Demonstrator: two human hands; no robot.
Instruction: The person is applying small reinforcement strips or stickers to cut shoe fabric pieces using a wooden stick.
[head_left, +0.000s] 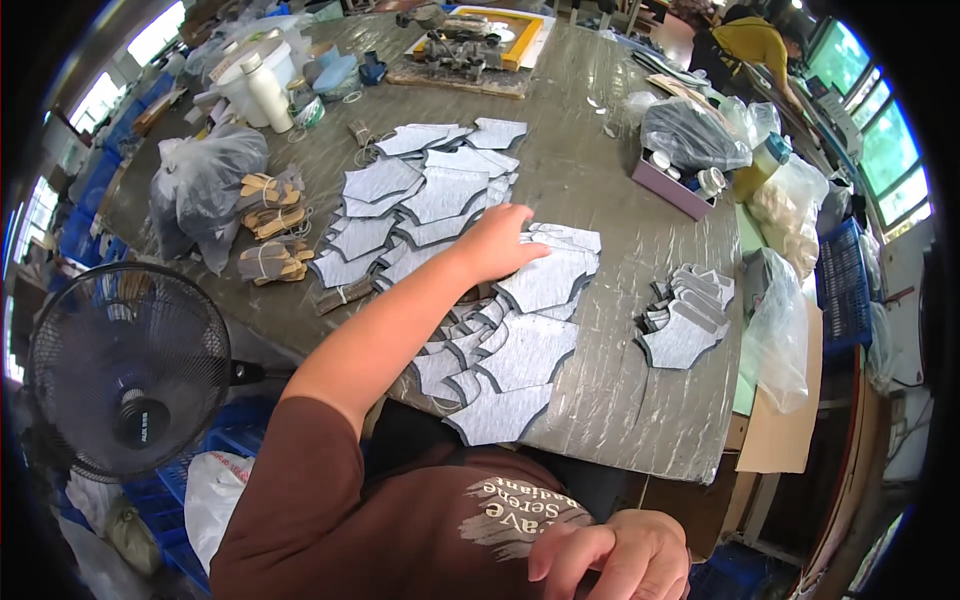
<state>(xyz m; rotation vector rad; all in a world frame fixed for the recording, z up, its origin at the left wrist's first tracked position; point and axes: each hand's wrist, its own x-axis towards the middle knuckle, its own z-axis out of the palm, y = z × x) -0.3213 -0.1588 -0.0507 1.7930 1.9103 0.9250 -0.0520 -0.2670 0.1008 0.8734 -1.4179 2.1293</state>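
My left arm stretches across the table, and my left hand (500, 245) rests at the upper edge of a stack of grey cut fabric pieces (545, 280). Its thumb and a finger are spread apart; the other fingers are hard to see. Beyond it lie overlapping rows of similar grey pieces with dark edges (445, 195). More grey pieces (528, 350) fan out toward me. My right hand (625, 560) is held close to my body at the lower edge, its fingers curled in. The frame cuts off the fingertips, so what they may hold is hidden.
A smaller fanned pile of grey pieces (685, 325) lies at the right. Left are tied bundles (270, 222), a plastic bag (200, 190), a white bottle (266, 92) and a fan (130, 370). A purple box (672, 190) stands right; a person in yellow (750, 50) works beyond.
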